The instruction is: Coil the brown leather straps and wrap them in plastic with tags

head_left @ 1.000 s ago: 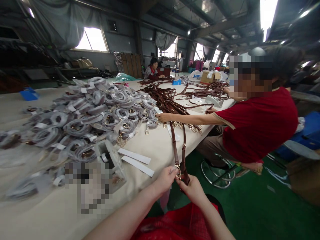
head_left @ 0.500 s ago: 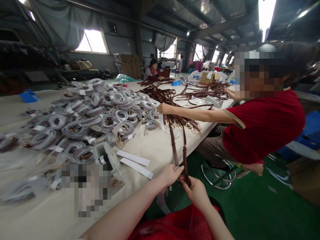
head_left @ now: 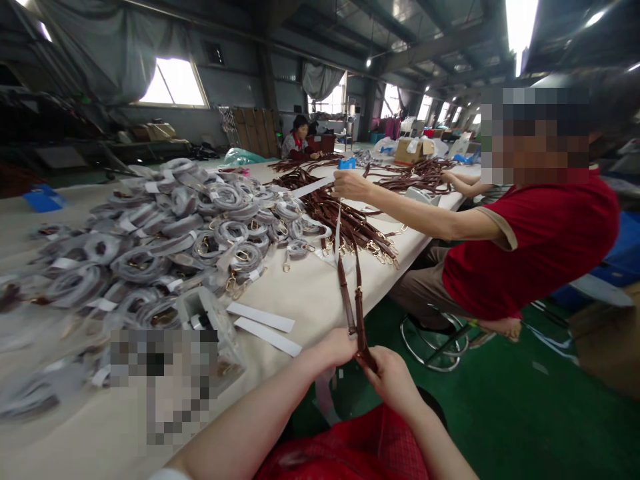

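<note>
A brown leather strap [head_left: 350,293] runs from the table edge down to my lap. My left hand [head_left: 336,348] pinches its lower end from the left. My right hand [head_left: 393,379] is closed around the folded end just below and to the right. Both hands hover past the table's near edge, above my red clothing [head_left: 350,447]. The strap's far part joins a pile of brown straps [head_left: 345,217] on the table.
A heap of grey wrapped coiled straps [head_left: 165,233] covers the cream table [head_left: 310,293]. Two white paper strips [head_left: 263,323] lie near my hands. A person in a red shirt [head_left: 530,247] sits at right, one hand [head_left: 350,183] lifting a white strip. A metal stool [head_left: 435,340] stands on green floor.
The red-shirted person's hand has risen from the strap pile, pulling up a white strip. My hands have shifted slightly along the strap's lower end, keeping hold of it.
</note>
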Demonstrator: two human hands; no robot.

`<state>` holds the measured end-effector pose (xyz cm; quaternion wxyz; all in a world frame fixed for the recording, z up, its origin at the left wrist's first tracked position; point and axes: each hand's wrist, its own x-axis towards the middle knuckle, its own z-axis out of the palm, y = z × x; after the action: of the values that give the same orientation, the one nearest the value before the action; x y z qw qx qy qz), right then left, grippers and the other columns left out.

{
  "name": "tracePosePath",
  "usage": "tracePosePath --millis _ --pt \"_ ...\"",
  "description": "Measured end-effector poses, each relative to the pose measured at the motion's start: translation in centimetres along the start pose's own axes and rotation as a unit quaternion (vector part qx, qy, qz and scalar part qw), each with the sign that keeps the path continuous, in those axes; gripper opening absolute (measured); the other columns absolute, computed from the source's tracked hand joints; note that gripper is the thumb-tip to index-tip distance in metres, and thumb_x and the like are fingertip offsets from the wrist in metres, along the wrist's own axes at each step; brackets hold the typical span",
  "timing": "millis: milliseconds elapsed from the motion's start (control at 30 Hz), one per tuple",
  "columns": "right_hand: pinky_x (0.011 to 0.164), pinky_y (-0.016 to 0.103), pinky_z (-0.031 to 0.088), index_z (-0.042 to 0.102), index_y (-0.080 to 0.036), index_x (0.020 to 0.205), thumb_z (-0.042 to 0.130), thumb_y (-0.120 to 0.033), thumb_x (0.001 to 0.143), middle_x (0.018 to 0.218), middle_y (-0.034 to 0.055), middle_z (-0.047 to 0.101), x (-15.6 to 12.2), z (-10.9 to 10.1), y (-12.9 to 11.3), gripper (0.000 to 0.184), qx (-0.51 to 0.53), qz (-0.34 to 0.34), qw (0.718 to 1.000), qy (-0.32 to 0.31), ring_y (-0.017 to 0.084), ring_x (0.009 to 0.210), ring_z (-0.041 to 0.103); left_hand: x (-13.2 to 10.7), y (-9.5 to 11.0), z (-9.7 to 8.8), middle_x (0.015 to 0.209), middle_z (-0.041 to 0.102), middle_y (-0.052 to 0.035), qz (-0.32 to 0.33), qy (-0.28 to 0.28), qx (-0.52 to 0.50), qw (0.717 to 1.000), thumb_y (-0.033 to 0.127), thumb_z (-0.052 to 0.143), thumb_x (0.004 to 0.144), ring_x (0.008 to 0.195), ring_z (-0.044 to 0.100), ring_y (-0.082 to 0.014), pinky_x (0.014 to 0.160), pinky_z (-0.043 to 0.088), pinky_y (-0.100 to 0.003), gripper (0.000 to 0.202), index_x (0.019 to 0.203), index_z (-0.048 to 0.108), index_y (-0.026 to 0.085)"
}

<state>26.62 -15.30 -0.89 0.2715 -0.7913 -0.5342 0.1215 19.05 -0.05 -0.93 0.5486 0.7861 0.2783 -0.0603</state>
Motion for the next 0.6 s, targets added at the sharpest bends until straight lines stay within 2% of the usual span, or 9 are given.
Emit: tracePosePath --millis 133,267,467,600 --pt "0.068 0.025 0.041 0.067 -0.021 0.084 0.047 -0.025 0.095 0.079 0.0032 0.069 -0.03 -0.21 0.12 0.022 -0.004 -0.003 1.000 -0.001 0.018 0.074 0.063 0.02 -0.29 0.10 0.048 0.042 0.0042 -0.015 -0.052 -0.058 0.997 0.058 0.045 0.088 0.043 0.035 -0.0100 0.045 0.029 -0.023 0.047 0.066 0.054 0.018" --pt "0.067 0.026 0.041 0.067 -0.021 0.086 0.048 -0.025 0.095 0.078 0.0034 0.069 -0.14 -0.38 0.32 0.022 -0.024 -0.001 1.000 -0.006 0.019 0.073 0.063 -0.12 -0.45 0.22 0.048 0.040 0.0060 -0.013 -0.068 -0.101 0.992 0.068 0.046 0.084 0.042 0.032 -0.0080 0.043 0.025 -0.021 0.052 0.068 0.051 0.018" --pt "0.069 0.029 0.041 0.066 -0.020 0.083 0.049 -0.021 0.094 0.079 0.0043 0.069 0.35 -0.20 0.51 0.019 -0.080 -0.001 0.997 0.011 0.020 0.076 0.063 -0.18 -0.51 0.63 0.046 0.039 0.0067 -0.005 -0.056 -0.136 0.989 0.065 0.045 0.086 0.040 0.031 -0.0074 0.043 0.024 -0.022 0.050 0.067 0.047 0.019" --pt "0.076 0.031 0.043 0.067 -0.020 0.087 0.051 -0.018 0.093 0.084 0.0057 0.071 0.85 0.33 0.48 0.017 -0.114 -0.009 0.993 0.018 0.022 0.081 0.064 -0.06 -0.76 0.69 0.044 0.040 0.0057 -0.010 -0.043 -0.133 0.990 0.058 0.043 0.089 0.039 0.034 -0.0085 0.043 0.026 -0.022 0.046 0.066 0.048 0.019"
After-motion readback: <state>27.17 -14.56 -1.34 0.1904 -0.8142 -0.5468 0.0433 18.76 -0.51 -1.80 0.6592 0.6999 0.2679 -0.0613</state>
